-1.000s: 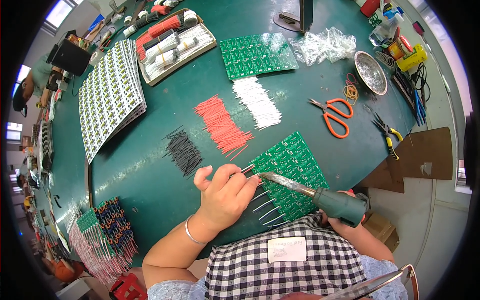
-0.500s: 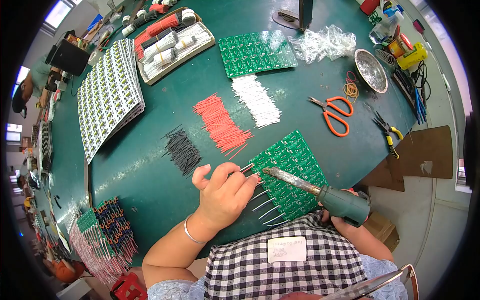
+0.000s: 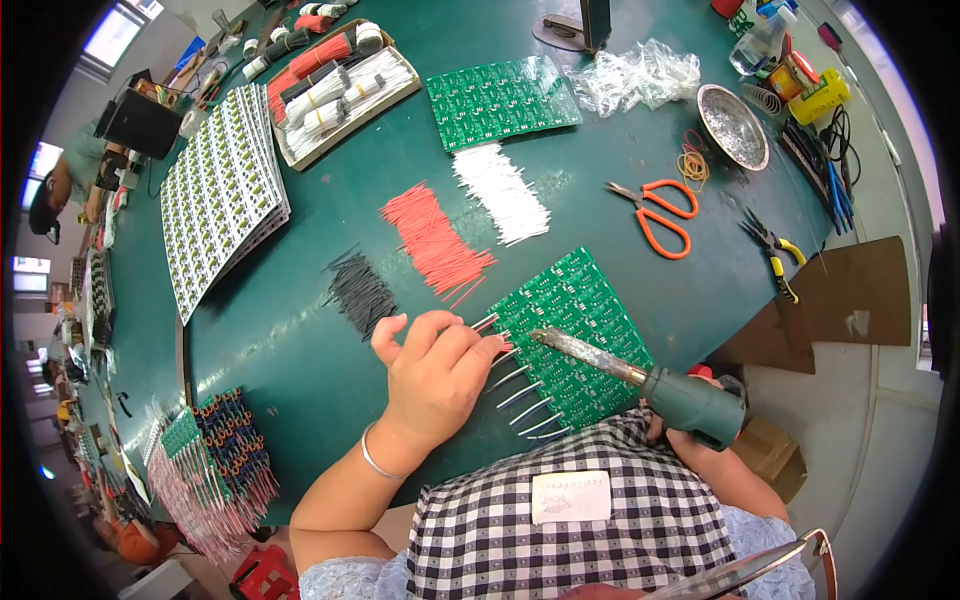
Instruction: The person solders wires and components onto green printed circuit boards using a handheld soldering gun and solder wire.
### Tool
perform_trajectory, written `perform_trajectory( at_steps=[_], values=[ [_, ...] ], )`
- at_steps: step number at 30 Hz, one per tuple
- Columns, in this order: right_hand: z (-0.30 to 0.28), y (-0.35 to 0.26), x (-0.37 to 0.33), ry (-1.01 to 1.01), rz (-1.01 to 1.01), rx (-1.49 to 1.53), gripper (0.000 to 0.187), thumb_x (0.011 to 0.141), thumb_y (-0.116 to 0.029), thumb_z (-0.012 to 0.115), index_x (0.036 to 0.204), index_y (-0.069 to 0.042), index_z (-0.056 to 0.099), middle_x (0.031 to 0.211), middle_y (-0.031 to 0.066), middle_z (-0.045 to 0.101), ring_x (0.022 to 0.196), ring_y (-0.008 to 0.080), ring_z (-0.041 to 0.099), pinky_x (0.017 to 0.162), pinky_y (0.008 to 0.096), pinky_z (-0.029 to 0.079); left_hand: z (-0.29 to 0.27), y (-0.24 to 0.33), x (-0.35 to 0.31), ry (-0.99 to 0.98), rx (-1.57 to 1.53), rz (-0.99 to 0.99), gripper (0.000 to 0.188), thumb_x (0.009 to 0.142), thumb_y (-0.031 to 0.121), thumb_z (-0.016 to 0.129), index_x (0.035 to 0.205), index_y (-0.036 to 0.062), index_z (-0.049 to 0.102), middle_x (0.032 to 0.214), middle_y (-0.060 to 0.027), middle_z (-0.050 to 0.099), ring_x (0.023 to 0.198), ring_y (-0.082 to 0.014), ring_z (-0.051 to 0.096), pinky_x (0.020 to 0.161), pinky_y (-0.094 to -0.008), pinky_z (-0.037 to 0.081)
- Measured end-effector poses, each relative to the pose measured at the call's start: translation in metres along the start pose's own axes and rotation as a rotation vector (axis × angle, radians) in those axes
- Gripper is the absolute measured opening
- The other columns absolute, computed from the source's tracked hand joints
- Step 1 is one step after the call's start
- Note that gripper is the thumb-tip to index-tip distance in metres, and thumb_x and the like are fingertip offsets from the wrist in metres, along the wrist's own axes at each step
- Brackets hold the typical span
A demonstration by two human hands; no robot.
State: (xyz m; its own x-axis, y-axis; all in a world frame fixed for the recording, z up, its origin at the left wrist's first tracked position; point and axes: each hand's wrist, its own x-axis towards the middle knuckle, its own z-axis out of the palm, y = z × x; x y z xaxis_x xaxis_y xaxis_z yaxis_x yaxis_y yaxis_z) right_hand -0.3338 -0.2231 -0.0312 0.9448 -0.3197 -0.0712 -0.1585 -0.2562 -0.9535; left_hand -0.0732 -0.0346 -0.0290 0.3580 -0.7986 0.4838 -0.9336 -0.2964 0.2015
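A green circuit board panel (image 3: 590, 330) lies on the table in front of me. Several white wires (image 3: 525, 392) stick out from its left edge, with reddish wire (image 3: 487, 322) near the upper left corner. At that edge my left hand (image 3: 437, 375) pinches a thin wire, apparently red; the fingertips mostly hide it. My right hand (image 3: 695, 455) grips a soldering iron (image 3: 695, 405) by its thick green handle, partly hidden behind it. The iron's worn metal tip is over the board near the left fingertips; whether it touches cannot be told.
Piles of black (image 3: 362, 293), red (image 3: 435, 240) and white wires (image 3: 503, 195) lie beyond the board. To the right are orange-handled scissors (image 3: 660, 215), pliers (image 3: 775, 250) and a metal bowl (image 3: 733, 127). Board stacks (image 3: 225, 190), a wire box (image 3: 345, 95) and wired boards (image 3: 215, 455) sit leftward.
The whole view has shifted slightly. The iron's tip appears a little farther in over the board. Both hands keep their grips.
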Motion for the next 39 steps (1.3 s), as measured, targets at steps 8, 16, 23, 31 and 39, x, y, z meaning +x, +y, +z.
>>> perform_trajectory(
  at_steps=[8, 16, 23, 31, 39],
  values=[
    [-0.002, -0.008, 0.001, 0.048, 0.057, 0.092, 0.044, 0.084, -0.027, 0.063, 0.112, 0.004, 0.050, 0.075, 0.0096, 0.062, 0.061, 0.0151, 0.059, 0.060, 0.0264, 0.047, -0.008, 0.018, -0.004, -0.021, 0.026, 0.005, 0.005, 0.072, 0.016, 0.066, 0.076, 0.0187, 0.065, 0.069, 0.0065, 0.049, 0.079, -0.0109, 0.053, 0.087, -0.0422, 0.024],
    [0.002, -0.007, -0.005, 0.061, 0.117, 0.017, 0.027, 0.073, -0.009, 0.067, 0.099, -0.003, 0.063, 0.098, 0.0108, 0.063, 0.091, 0.0274, 0.060, 0.081, 0.0376, 0.047, 0.000, 0.021, -0.009, -0.010, 0.009, 0.011, 0.006, 0.072, 0.015, 0.064, 0.076, 0.0198, 0.065, 0.066, 0.0054, 0.045, 0.078, -0.0100, 0.053, 0.088, -0.0422, 0.023],
    [0.005, -0.003, -0.006, 0.082, 0.141, -0.031, 0.031, 0.072, -0.010, 0.068, 0.102, -0.003, 0.063, 0.104, 0.0120, 0.062, 0.095, 0.0272, 0.060, 0.085, 0.0372, 0.046, 0.002, 0.020, -0.009, -0.001, -0.002, 0.012, 0.007, 0.072, 0.015, 0.063, 0.077, 0.0197, 0.065, 0.066, 0.0054, 0.045, 0.079, -0.0101, 0.053, 0.088, -0.0422, 0.023],
    [0.005, -0.008, -0.001, 0.069, 0.158, 0.033, 0.033, 0.072, -0.009, 0.068, 0.103, -0.003, 0.062, 0.106, 0.0124, 0.062, 0.098, 0.0263, 0.059, 0.087, 0.0370, 0.046, 0.004, 0.019, -0.010, 0.014, -0.016, 0.005, 0.013, 0.065, 0.013, 0.072, 0.074, 0.0204, 0.065, 0.063, 0.0065, 0.045, 0.076, -0.0115, 0.053, 0.088, -0.0421, 0.023],
    [0.006, -0.007, -0.003, 0.069, 0.175, 0.012, 0.034, 0.072, -0.008, 0.068, 0.105, -0.002, 0.061, 0.106, 0.0122, 0.062, 0.100, 0.0267, 0.058, 0.088, 0.0375, 0.045, 0.003, 0.018, -0.009, 0.011, -0.018, 0.011, 0.012, 0.066, 0.014, 0.072, 0.073, 0.0203, 0.065, 0.062, 0.0064, 0.045, 0.077, -0.0117, 0.053, 0.088, -0.0421, 0.023]
  ],
)
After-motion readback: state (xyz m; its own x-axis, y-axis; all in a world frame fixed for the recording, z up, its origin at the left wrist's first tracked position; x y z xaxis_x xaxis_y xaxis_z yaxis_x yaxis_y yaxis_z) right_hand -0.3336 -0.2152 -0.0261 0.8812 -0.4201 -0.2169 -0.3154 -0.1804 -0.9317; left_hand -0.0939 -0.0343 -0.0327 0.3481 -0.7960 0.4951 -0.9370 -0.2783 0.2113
